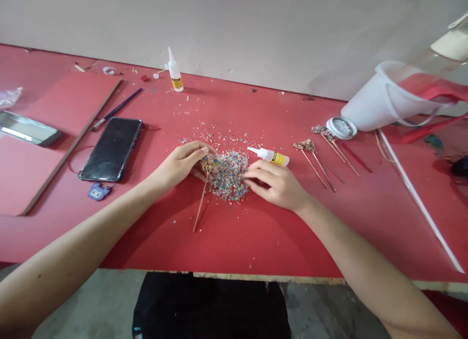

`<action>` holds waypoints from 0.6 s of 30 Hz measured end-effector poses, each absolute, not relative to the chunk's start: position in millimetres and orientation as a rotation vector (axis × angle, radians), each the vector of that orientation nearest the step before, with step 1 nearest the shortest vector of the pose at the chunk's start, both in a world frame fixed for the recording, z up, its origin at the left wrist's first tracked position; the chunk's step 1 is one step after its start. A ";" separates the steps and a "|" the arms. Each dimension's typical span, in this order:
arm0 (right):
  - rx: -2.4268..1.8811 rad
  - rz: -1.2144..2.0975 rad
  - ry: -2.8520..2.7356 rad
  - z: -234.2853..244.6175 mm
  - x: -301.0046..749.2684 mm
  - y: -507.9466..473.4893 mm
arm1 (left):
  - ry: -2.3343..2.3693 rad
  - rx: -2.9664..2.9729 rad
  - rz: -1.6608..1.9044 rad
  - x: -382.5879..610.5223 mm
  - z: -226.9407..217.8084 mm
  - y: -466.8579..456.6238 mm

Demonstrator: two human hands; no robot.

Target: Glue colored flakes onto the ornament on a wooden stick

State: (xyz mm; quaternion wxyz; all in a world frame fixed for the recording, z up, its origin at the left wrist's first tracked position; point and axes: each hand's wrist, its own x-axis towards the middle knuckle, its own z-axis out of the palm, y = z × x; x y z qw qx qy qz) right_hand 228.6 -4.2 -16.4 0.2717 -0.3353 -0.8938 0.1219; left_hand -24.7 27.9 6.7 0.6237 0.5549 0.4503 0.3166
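Observation:
My left hand is closed on the ornate head of a gold hairpin, whose stick points down toward the table's front edge. Beside it lies a loose heap of small, multicoloured shell-like chips. At the heap's right side is my right hand, fingers bent and their tips at the chips; whether a chip is pinched there is too small to tell. Just behind that hand a small glue bottle with a yellow label lies on its side, nozzle toward the heap.
Several finished-looking hairpins lie at right, near a round white lid and a tipped white bucket. Another glue bottle stands at the back. Leftward are a phone, a brush and a red board.

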 end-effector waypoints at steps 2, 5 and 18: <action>-0.893 0.323 -2.400 -15.9 227.6 -4.8 | 1.026 1.271 0.743 -25.1 6.0 28.3; -0.813 0.334 -2.497 -15.2 224.2 -7.1 | 1.018 1.270 0.757 -25.6 4.6 29.3; -0.992 0.281 -2.349 -21.0 215.8 -3.8 | 1.024 1.268 0.807 -39.7 -0.2 45.0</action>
